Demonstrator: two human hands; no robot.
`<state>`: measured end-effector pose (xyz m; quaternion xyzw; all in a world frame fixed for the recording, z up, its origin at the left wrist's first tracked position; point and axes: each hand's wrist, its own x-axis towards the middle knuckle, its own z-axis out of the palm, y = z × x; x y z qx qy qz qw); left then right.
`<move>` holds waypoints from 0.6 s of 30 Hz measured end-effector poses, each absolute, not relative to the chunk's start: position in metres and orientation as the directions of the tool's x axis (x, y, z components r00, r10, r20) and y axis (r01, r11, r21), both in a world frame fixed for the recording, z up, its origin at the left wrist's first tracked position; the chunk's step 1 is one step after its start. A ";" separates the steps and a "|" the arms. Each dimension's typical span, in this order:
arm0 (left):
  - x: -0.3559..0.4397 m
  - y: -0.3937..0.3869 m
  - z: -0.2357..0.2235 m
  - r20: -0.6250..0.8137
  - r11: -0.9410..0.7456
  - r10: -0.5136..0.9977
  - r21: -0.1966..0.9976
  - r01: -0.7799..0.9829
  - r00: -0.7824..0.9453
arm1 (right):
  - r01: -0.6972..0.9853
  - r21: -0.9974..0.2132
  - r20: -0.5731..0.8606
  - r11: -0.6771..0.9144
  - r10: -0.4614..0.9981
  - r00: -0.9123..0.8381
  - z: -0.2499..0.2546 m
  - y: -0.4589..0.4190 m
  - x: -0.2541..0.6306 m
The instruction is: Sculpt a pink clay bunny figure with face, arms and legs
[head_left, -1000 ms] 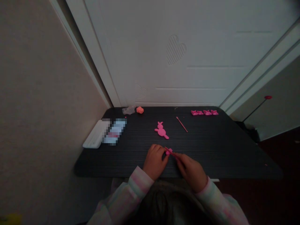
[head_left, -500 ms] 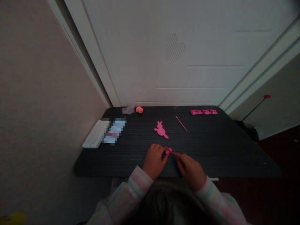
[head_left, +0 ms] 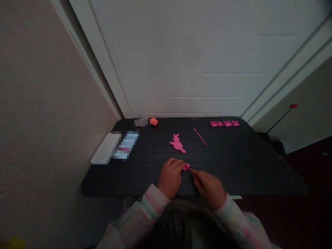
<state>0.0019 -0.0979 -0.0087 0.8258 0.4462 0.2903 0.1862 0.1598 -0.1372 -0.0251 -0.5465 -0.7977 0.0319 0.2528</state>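
A small lump of pink clay (head_left: 186,167) sits near the front of the dark table, a line across it. My left hand (head_left: 171,177) is closed, with its fingertips against the clay's left side. My right hand (head_left: 209,188) pinches a thin pink modelling tool (head_left: 190,169), its tip at the clay's right side. Most of the tool is hidden by the fingers. Just beyond lies a flat pink clay rabbit (head_left: 177,145) with two ears, a round body and thin limbs. A second pink modelling tool (head_left: 200,137) rests to its right.
At the table's back are crumpled clear plastic (head_left: 141,121), an orange clay lump (head_left: 154,121) and a row of pink pieces (head_left: 224,123). A white tray (head_left: 105,148) and a blurred-out light rectangle (head_left: 127,145) lie left. A white door (head_left: 160,62) stands behind the table (head_left: 233,166).
The modelling tool lay across the clay lump; its tip has drawn back toward my right hand. My left fingers have come down closer over the clay. The rabbit stays put.
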 end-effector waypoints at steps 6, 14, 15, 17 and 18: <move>0.003 -0.100 -0.009 0.290 -0.517 0.855 0.535 0.668 0.430 | 0.863 -0.304 0.371 0.403 0.885 -0.282 -0.024 -0.137 0.159; 0.004 -0.100 -0.008 0.269 -0.515 0.856 0.507 0.691 0.441 | 0.877 -0.268 0.370 0.398 0.883 -0.288 -0.025 -0.137 0.160; 0.004 -0.100 -0.008 0.273 -0.518 0.855 0.509 0.688 0.442 | 0.880 -0.262 0.368 0.397 0.884 -0.290 -0.025 -0.137 0.160; 0.003 -0.100 -0.009 0.290 -0.523 0.851 0.529 0.668 0.437 | 0.883 -0.249 0.363 0.397 0.884 -0.295 -0.024 -0.138 0.160; 0.003 -0.099 -0.010 0.300 -0.526 0.850 0.545 0.653 0.433 | 0.885 -0.243 0.362 0.398 0.883 -0.298 -0.024 -0.138 0.160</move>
